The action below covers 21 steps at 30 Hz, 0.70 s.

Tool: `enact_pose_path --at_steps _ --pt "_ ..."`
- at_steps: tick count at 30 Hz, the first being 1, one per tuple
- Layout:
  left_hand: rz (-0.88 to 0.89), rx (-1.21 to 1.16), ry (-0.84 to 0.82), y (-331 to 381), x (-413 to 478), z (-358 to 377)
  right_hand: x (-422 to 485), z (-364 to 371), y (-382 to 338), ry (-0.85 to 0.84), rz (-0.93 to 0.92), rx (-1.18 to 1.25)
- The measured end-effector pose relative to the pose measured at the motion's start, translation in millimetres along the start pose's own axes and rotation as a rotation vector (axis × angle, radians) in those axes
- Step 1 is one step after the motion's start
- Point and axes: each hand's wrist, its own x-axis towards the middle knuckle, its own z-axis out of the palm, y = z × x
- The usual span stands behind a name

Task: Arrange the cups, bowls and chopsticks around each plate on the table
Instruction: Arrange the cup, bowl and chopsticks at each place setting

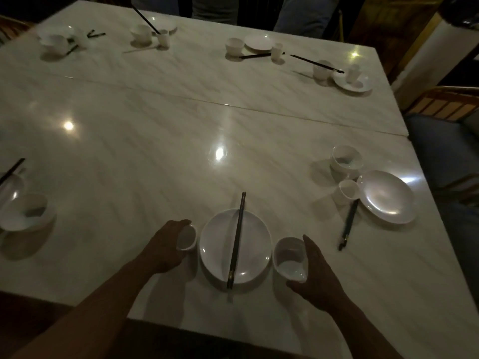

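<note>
My left hand (pixel 168 244) is curled round a small cup (pixel 187 238), which sits just beside the left edge of the plate (pixel 215 244) in front of me. My right hand (pixel 318 275) wraps the bowl (pixel 289 259) from its right side, thumb at the near rim and fingers along the wall, with the bowl close against the plate's right edge. I cannot tell whether the bowl stands on the surface (pixel 155 125) or is lifted a little. A pair of dark chopsticks (pixel 237 239) lies across the plate, both ends reaching past the rim. The plate holds nothing else. The cup and the bowl look empty, though the light is dim.

To my right, another setting has a second bowl (pixel 346 160), a second cup (pixel 347 193) touching or nearly touching a second plate (pixel 388 196), and second chopsticks (pixel 348 224) lying on the surface beside that plate. At the left edge is a third bowl (pixel 26 212). All three containers appear to hold nothing.
</note>
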Motion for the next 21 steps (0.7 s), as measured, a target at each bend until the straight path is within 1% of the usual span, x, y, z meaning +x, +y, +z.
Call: enact_pose_path --at_steps 10,13,21 --pt "0.007 -0.031 -0.004 1.6 12.4 0.0 1.9 -5.1 -1.9 -0.011 -0.014 -0.016" --pt "0.042 -0.011 -0.01 -1.8 14.0 -0.4 5.8 -7.3 -2.6 -0.011 -0.005 -0.029" --pt "0.055 -0.003 -0.028 -10.5 14.0 -3.8 12.3 -6.6 -4.7 -0.017 0.006 -0.071"
